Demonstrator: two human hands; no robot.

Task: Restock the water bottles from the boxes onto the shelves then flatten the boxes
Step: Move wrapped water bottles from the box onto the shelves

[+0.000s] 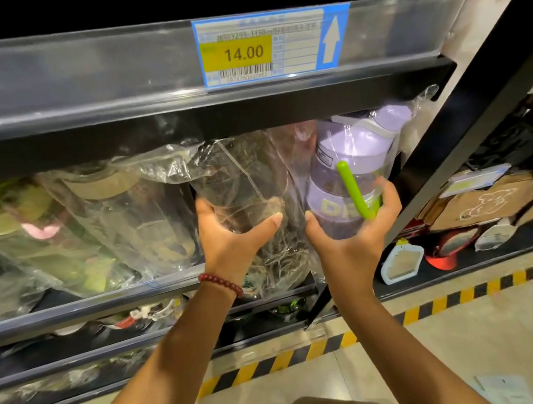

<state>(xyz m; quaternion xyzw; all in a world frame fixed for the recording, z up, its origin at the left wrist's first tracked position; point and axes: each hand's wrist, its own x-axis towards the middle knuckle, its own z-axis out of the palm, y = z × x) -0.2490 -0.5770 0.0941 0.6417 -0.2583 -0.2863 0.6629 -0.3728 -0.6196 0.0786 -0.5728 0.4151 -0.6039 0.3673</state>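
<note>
Bottles held at the shelf.
Our left hand grips a clear-bagged bottle, our right hand a purple bottle; both stand upright, lids nearly touching the upper shelf.

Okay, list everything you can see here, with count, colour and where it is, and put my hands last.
Purple bottle: one, lilac with a green straw, bagged, right end of the middle shelf.
Clear-wrapped bottle: one, dark through plastic, left of the purple one.
Other bagged bottles: several, green, pink and tan, left along the same shelf; count unclear.
Price tag: one, blue and yellow, reads 14.00, on the upper shelf's rail.
Hazard stripe: yellow and black, on the floor along the shelving.
Mirrors: a few, white and red, on the low shelf at right.
Bead bracelet: one, red, left wrist.
Left hand: grip on the clear-wrapped bottle.
Right hand: grip on the purple bottle.
</note>
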